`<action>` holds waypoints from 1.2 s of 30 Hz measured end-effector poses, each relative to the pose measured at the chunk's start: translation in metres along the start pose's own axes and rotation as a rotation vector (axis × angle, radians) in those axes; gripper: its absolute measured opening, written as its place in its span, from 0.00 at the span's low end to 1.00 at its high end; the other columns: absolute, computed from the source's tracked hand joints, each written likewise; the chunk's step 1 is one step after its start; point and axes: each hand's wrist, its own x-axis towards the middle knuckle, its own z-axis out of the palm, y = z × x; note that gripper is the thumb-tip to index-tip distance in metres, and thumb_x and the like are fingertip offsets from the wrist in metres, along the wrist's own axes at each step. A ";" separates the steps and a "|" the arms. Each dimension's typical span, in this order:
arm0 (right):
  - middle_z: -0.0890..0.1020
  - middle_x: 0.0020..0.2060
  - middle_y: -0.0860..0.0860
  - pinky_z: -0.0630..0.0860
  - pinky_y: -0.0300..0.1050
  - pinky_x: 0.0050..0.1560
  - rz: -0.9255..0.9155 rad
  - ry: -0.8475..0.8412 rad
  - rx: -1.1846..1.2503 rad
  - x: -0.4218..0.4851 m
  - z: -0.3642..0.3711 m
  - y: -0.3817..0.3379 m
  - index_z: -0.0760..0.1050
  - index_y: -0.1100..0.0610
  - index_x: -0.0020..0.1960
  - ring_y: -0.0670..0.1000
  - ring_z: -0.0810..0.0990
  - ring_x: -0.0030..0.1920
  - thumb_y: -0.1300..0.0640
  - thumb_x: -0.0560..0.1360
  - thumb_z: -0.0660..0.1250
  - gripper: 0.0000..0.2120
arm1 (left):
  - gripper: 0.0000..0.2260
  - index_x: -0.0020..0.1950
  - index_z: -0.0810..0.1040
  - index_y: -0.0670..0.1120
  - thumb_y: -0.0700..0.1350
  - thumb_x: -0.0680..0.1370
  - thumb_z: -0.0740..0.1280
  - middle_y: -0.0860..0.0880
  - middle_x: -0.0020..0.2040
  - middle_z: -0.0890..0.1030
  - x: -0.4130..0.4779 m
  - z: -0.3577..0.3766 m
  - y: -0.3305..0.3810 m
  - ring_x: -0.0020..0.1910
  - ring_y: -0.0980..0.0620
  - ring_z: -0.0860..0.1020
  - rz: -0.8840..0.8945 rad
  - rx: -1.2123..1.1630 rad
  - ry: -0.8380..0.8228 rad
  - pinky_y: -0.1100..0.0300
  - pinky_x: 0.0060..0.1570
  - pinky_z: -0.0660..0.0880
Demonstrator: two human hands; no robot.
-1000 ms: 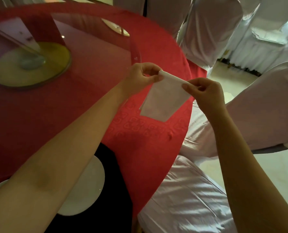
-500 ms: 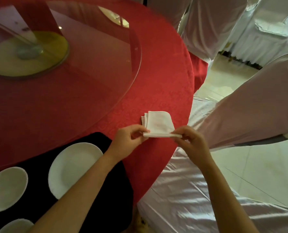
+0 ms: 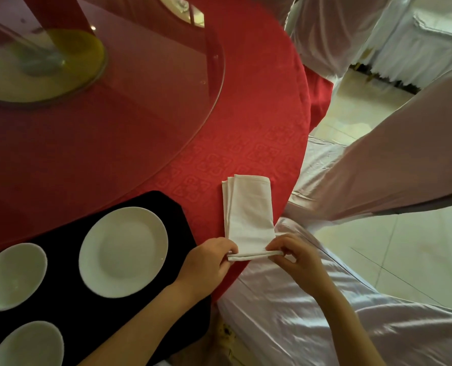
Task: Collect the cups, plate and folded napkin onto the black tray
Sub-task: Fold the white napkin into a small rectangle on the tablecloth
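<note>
Both hands pinch the near edge of the napkin point(image 3: 248, 215): left hand point(image 3: 209, 262) at its left corner, right hand point(image 3: 294, 256) at its right, fingers closed on cloth. Napkin lies folded on the red table point(image 3: 246, 122), just right of the tray point(image 3: 187, 233). Tray holds a plate point(image 3: 123, 250) and two cups point(image 3: 12, 276) point(image 3: 26, 344).

A round table point(image 3: 246, 107) in red patterned cloth carries a glass turntable point(image 3: 129, 107). Beyond and beside the fingers stand chairs in shiny white covers point(image 3: 312, 307), on a pale tiled floor point(image 3: 393, 247).
</note>
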 end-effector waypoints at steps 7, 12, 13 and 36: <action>0.78 0.38 0.40 0.69 0.34 0.44 0.013 0.181 -0.076 0.027 -0.002 0.000 0.80 0.54 0.42 0.42 0.74 0.43 0.60 0.71 0.71 0.02 | 0.04 0.48 0.79 0.49 0.46 0.74 0.68 0.53 0.44 0.80 0.026 -0.007 0.000 0.44 0.62 0.75 -0.099 -0.222 0.119 0.76 0.45 0.68; 0.72 0.29 0.44 0.65 0.30 0.32 0.139 0.277 0.032 0.075 0.002 -0.003 0.72 0.57 0.38 0.41 0.70 0.31 0.58 0.77 0.62 0.09 | 0.06 0.50 0.74 0.47 0.48 0.79 0.61 0.51 0.40 0.79 0.079 -0.007 0.002 0.38 0.56 0.76 -0.156 -0.392 0.221 0.65 0.37 0.71; 0.72 0.29 0.45 0.65 0.30 0.31 0.159 0.310 0.010 0.085 0.004 -0.003 0.71 0.58 0.39 0.42 0.69 0.31 0.56 0.78 0.61 0.10 | 0.07 0.51 0.74 0.47 0.48 0.79 0.60 0.53 0.38 0.78 0.092 -0.005 0.001 0.36 0.58 0.76 -0.158 -0.387 0.252 0.68 0.34 0.70; 0.79 0.41 0.60 0.67 0.52 0.41 0.300 0.590 -0.509 0.155 0.037 0.019 0.71 0.63 0.45 0.61 0.77 0.43 0.53 0.78 0.59 0.13 | 0.13 0.58 0.70 0.42 0.49 0.81 0.53 0.42 0.54 0.77 0.162 0.030 -0.017 0.45 0.39 0.80 -0.358 0.249 0.388 0.50 0.37 0.74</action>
